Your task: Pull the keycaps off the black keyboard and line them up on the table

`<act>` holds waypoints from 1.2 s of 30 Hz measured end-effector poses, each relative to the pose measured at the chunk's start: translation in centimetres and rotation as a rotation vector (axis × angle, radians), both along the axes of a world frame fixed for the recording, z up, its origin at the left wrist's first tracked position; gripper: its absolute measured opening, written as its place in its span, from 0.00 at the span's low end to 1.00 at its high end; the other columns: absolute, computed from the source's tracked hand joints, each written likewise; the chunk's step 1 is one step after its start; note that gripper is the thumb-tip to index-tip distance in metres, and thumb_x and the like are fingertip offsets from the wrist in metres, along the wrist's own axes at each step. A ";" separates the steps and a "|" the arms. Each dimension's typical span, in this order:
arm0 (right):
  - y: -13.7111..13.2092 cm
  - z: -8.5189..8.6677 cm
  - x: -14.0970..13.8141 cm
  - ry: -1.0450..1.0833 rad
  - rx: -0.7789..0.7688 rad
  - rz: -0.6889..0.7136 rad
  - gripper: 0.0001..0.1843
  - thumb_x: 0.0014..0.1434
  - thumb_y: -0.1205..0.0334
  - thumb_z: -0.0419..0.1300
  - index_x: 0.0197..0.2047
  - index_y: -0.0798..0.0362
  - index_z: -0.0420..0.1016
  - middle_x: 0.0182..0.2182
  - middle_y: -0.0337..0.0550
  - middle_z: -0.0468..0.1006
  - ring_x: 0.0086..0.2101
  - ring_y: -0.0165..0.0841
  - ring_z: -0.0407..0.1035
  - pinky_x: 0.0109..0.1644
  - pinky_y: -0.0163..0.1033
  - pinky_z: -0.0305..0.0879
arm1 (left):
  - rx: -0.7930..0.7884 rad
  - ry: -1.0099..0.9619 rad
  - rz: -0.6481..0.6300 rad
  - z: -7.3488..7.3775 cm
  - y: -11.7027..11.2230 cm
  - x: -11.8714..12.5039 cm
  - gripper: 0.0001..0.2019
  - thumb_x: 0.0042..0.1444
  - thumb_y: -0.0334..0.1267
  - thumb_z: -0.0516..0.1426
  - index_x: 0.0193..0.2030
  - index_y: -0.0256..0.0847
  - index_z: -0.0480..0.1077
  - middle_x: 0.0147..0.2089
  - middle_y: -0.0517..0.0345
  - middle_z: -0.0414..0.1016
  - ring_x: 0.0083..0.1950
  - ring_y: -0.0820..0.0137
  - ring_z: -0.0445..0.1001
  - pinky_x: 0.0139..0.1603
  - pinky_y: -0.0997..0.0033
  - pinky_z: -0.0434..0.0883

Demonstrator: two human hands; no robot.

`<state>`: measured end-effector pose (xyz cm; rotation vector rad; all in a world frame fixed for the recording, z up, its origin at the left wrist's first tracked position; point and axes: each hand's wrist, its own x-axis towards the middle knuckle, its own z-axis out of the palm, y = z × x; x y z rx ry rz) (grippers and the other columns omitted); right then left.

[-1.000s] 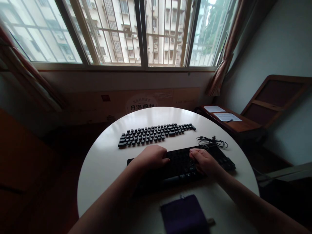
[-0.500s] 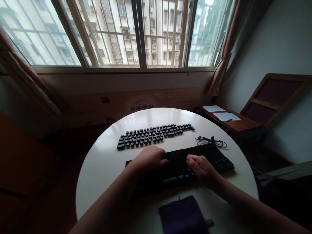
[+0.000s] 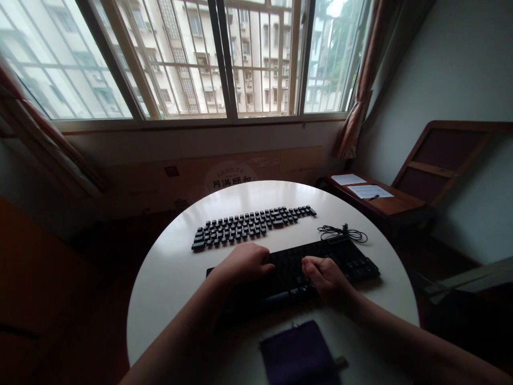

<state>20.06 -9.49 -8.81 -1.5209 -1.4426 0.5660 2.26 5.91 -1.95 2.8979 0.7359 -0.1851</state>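
A black keyboard (image 3: 280,294) lies on the white round table, many of its keycaps off. My left hand (image 3: 248,260) is closed over the keyboard's far edge on the left, thumb pointing right; its curled fingers are mostly hidden. Above the keyboard's middle, my right hand (image 3: 325,275) is closed in a pinch, and whatever it holds is too small or hidden to make out. Beyond the keyboard, loose black keycaps (image 3: 240,227) stand in rows. Keys still sit on the keyboard's right part.
A coiled black cable (image 3: 345,232) lies behind the keyboard's right end. Near the table's front is a purple cloth (image 3: 296,355) with frayed edges. The round table (image 3: 160,283) stands before a barred window. To the right, papers (image 3: 371,191) and a pen rest on a wooden chair (image 3: 409,205).
The whole view has shifted a little. Both hands keep nearly the same pose and place over the keyboard, and the keycaps, cable and cloth stay where they were.
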 end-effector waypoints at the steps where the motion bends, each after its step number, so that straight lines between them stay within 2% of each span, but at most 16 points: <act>1: 0.1 -0.1 0.0 0.060 0.007 -0.011 0.24 0.69 0.49 0.47 0.24 0.53 0.58 0.18 0.32 0.55 0.20 0.25 0.50 0.25 0.35 0.45 | -0.001 0.003 0.001 0.1 0.0 0.0 0.12 0.58 0.48 0.57 0.32 0.42 0.74 0.33 0.55 0.78 0.33 0.65 0.73 0.29 0.70 0.61; 6: 0.7 0.1 0.0 0.601 -0.024 -0.133 0.25 0.61 0.40 0.55 0.25 0.50 0.56 0.17 0.28 0.51 0.17 0.23 0.44 0.18 0.30 0.42 | 0.006 0.010 -0.003 0.2 0.0 -0.1 0.12 0.58 0.47 0.57 0.32 0.42 0.74 0.33 0.55 0.78 0.33 0.65 0.73 0.29 0.70 0.61; 9: 0.8 0.4 0.0 0.713 -0.027 -0.126 0.26 0.57 0.38 0.58 0.26 0.50 0.56 0.16 0.26 0.50 0.15 0.21 0.42 0.16 0.28 0.40 | 0.010 0.017 -0.004 0.3 -0.1 -0.1 0.13 0.59 0.48 0.57 0.34 0.42 0.74 0.35 0.53 0.78 0.34 0.63 0.75 0.30 0.69 0.63; 12: 0.6 0.5 0.0 0.656 0.002 -0.076 0.26 0.59 0.38 0.58 0.26 0.51 0.57 0.17 0.27 0.51 0.16 0.21 0.43 0.17 0.28 0.41 | 0.017 0.020 -0.002 0.5 -0.9 0.1 0.18 0.62 0.53 0.54 0.36 0.41 0.75 0.36 0.50 0.79 0.36 0.60 0.76 0.32 0.68 0.64; 16: -0.2 0.3 0.0 0.411 0.080 0.028 0.23 0.67 0.42 0.53 0.30 0.53 0.63 0.21 0.33 0.60 0.22 0.25 0.53 0.23 0.30 0.49 | 0.022 -0.081 -0.059 1.2 -2.6 0.6 0.23 0.67 0.56 0.45 0.39 0.41 0.73 0.38 0.50 0.79 0.38 0.59 0.76 0.33 0.66 0.65; 20: -0.9 0.2 -0.1 0.250 0.129 0.130 0.23 0.70 0.45 0.48 0.34 0.54 0.68 0.23 0.36 0.63 0.23 0.26 0.55 0.25 0.32 0.51 | 0.001 -0.146 -0.084 1.9 -3.5 0.9 0.19 0.67 0.54 0.47 0.41 0.41 0.69 0.39 0.51 0.78 0.38 0.61 0.75 0.34 0.68 0.65; 25: -1.2 -0.2 -0.1 0.210 0.157 0.170 0.22 0.71 0.47 0.47 0.36 0.54 0.69 0.24 0.36 0.64 0.23 0.27 0.55 0.26 0.33 0.51 | -0.100 -0.209 -0.191 1.8 -3.2 0.8 0.12 0.68 0.46 0.49 0.40 0.42 0.66 0.40 0.54 0.76 0.38 0.65 0.74 0.35 0.71 0.64; 31: -0.9 -0.4 0.2 0.060 0.271 0.036 0.24 0.71 0.47 0.46 0.33 0.54 0.69 0.25 0.38 0.66 0.26 0.30 0.61 0.31 0.36 0.57 | -0.150 -0.244 -0.178 1.2 -2.6 0.7 0.10 0.69 0.44 0.47 0.41 0.42 0.64 0.39 0.56 0.75 0.37 0.66 0.72 0.34 0.71 0.63; 34: -0.7 -0.2 0.7 -0.002 0.384 -0.086 0.28 0.72 0.45 0.41 0.29 0.53 0.67 0.24 0.39 0.64 0.26 0.31 0.60 0.31 0.37 0.57 | -0.122 -0.243 -0.151 1.0 -2.3 0.6 0.10 0.68 0.43 0.47 0.41 0.42 0.64 0.40 0.55 0.75 0.38 0.65 0.72 0.35 0.70 0.63; 36: -0.6 0.2 1.0 -0.092 0.444 -0.127 0.31 0.72 0.44 0.37 0.27 0.53 0.67 0.27 0.41 0.65 0.30 0.34 0.62 0.35 0.39 0.59 | -0.108 -0.220 -0.147 1.0 -2.1 0.5 0.10 0.68 0.44 0.47 0.42 0.42 0.64 0.40 0.55 0.76 0.38 0.64 0.72 0.36 0.70 0.64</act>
